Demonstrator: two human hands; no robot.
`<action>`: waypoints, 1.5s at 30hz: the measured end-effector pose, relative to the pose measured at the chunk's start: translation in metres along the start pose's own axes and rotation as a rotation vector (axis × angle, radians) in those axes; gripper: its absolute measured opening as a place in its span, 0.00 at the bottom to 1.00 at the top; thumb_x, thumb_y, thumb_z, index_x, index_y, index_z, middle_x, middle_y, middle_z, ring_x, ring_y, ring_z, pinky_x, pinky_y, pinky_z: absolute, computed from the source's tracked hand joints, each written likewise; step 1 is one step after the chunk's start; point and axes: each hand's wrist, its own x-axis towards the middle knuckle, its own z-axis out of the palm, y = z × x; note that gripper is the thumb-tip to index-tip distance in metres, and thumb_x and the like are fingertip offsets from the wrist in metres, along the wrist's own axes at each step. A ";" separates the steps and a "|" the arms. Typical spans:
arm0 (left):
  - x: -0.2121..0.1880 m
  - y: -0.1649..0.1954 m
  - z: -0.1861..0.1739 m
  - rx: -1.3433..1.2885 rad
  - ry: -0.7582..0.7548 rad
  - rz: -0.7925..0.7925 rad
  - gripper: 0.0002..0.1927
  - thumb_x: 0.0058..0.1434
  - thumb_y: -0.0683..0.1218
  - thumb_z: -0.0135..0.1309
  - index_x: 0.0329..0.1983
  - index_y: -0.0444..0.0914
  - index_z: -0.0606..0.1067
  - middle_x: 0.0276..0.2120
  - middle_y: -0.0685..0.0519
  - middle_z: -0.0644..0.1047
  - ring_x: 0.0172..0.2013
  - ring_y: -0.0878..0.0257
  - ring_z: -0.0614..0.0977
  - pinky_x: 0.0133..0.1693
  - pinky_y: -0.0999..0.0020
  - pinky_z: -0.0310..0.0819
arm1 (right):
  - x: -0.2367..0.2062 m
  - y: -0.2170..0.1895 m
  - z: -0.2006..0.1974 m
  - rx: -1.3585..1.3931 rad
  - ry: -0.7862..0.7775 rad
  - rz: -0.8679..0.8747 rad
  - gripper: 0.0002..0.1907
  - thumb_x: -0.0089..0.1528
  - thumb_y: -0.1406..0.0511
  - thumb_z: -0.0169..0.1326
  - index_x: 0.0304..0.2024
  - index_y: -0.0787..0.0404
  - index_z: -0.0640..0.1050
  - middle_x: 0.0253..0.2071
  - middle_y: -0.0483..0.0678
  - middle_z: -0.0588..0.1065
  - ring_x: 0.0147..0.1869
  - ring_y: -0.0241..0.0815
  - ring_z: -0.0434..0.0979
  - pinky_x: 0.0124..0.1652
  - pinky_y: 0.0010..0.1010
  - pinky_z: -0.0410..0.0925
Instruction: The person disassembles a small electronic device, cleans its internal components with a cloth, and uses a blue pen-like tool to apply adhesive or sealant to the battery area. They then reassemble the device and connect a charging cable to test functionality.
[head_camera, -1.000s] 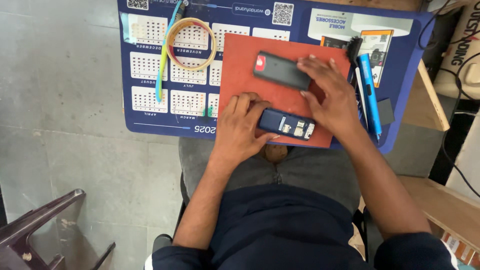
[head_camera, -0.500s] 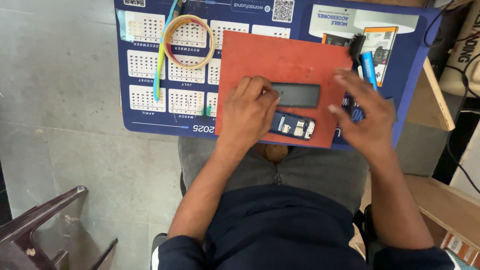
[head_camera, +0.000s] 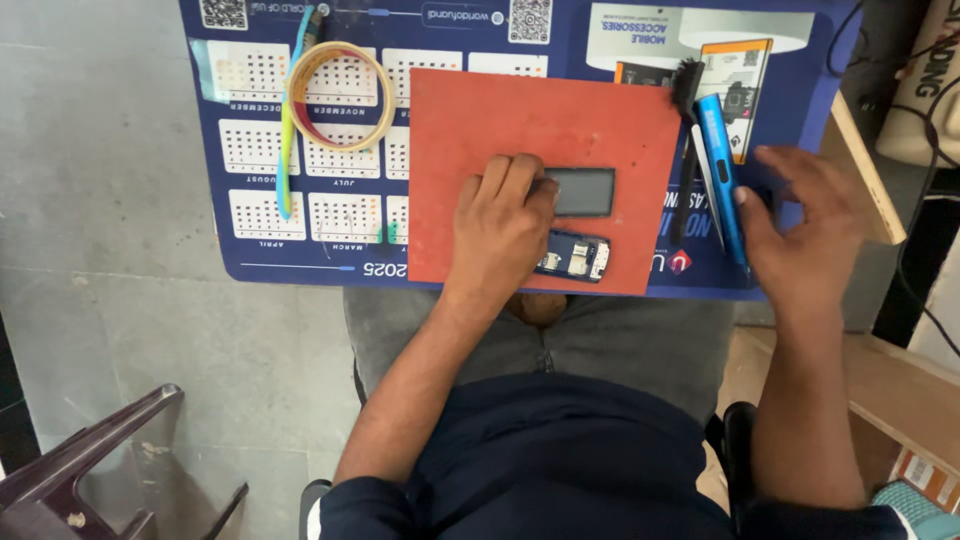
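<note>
Hands work over a red square mat (head_camera: 560, 110) that lies on a blue calendar board (head_camera: 250, 200) across the person's lap. The left hand (head_camera: 497, 232) rests flat and loosely open on the mat, its fingertips touching the left end of a dark grey phone panel (head_camera: 580, 191). Just below this panel, partly under the hand, lies an opened blue phone body (head_camera: 577, 256) with its inner parts showing. The right hand (head_camera: 805, 235) is at the right edge of the board, fingers spread open, the thumb touching a blue pen-shaped tool (head_camera: 722, 165); it seems not closed around it. A black brush (head_camera: 686, 90) lies beside this tool. A tape roll (head_camera: 340, 96) sits at the upper left.
</note>
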 end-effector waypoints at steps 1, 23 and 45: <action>0.000 0.001 0.001 0.022 -0.007 0.008 0.04 0.58 0.40 0.58 0.36 0.37 0.79 0.42 0.55 0.72 0.46 0.59 0.74 0.42 0.61 0.67 | -0.002 0.000 0.000 -0.037 -0.031 -0.002 0.21 0.61 0.74 0.64 0.56 0.63 0.80 0.55 0.53 0.77 0.56 0.49 0.77 0.53 0.36 0.72; 0.017 0.002 0.025 0.089 -0.052 0.076 0.03 0.52 0.39 0.55 0.31 0.37 0.74 0.45 0.49 0.73 0.50 0.54 0.74 0.41 0.60 0.70 | 0.002 0.030 0.021 -0.050 -0.145 0.199 0.20 0.59 0.67 0.74 0.49 0.68 0.81 0.36 0.50 0.78 0.36 0.39 0.76 0.37 0.30 0.69; -0.008 -0.016 -0.054 -0.562 -0.071 -0.096 0.07 0.70 0.41 0.53 0.36 0.34 0.70 0.32 0.46 0.70 0.36 0.48 0.71 0.40 0.53 0.64 | 0.000 -0.064 0.004 0.640 0.177 -0.296 0.31 0.79 0.73 0.55 0.71 0.60 0.49 0.51 0.58 0.76 0.47 0.46 0.83 0.45 0.28 0.79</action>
